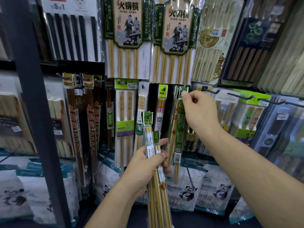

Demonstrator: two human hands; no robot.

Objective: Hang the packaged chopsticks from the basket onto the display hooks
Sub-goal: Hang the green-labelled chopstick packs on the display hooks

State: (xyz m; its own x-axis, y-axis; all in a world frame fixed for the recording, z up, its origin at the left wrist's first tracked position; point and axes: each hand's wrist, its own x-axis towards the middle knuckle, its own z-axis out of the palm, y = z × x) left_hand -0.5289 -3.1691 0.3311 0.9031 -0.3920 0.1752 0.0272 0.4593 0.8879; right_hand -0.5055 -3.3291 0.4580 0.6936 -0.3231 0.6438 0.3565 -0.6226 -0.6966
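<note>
Right hand [199, 110] pinches green pack [178, 129], seemingly hooked.

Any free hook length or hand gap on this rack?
Bare rod ends on the three hooks right of the right hand pinching the green pack, above the JOY-HE packs. Narrow dark gap left of the yellow-header pack. Upper-row packs and left brown packs: crowded.

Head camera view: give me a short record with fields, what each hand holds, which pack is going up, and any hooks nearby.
left hand: grips a bundle of narrow chopstick packs, held upright
right hand: pinches the top of the green pack at hook height
its hook: hidden behind fingers and header
nearby: dark hook just right of the right hand, packs behind it
basket: not in view
</note>
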